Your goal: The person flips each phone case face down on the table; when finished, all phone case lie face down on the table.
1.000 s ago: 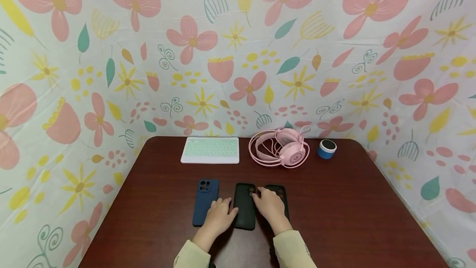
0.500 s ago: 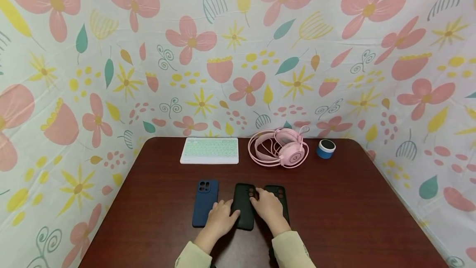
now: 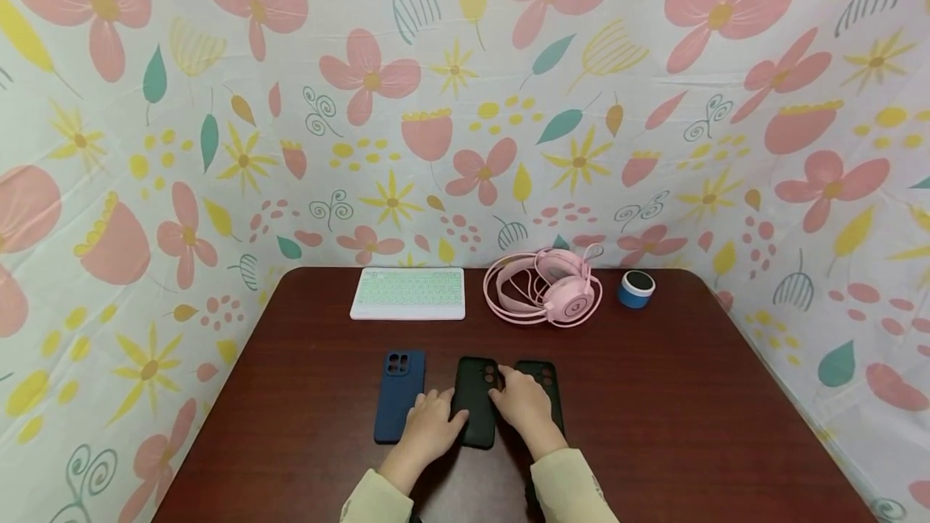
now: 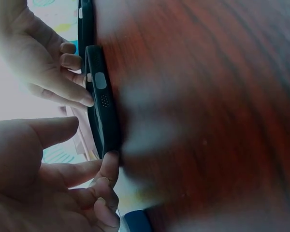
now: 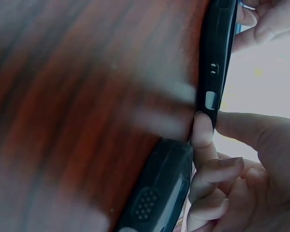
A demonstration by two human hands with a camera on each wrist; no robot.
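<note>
Three phone cases lie side by side on the table: a blue case (image 3: 398, 406) at left, a black case (image 3: 475, 410) in the middle, and another black case (image 3: 536, 367) at right. My left hand (image 3: 429, 428) has its fingertips at the middle case's left edge, its thumb spread over the lower part. In the left wrist view, that thumb stands apart from the black case (image 4: 107, 116). My right hand (image 3: 525, 408) partly hides the right case. Its thumb and index finger pinch the edge of the middle case (image 5: 215, 53) in the right wrist view.
Along the back of the brown table (image 3: 690, 402) lie a white keyboard (image 3: 409, 294) with green keys and pink headphones (image 3: 570, 302). A small blue and white cylinder (image 3: 636, 290) stands at back right. Flowered cloth (image 3: 581, 87) hangs behind and at both sides.
The middle black case has shifted and turned slightly, its lower end leftward. My right hand has moved a little left with it; over the last half second both hands stay nearly still.
</note>
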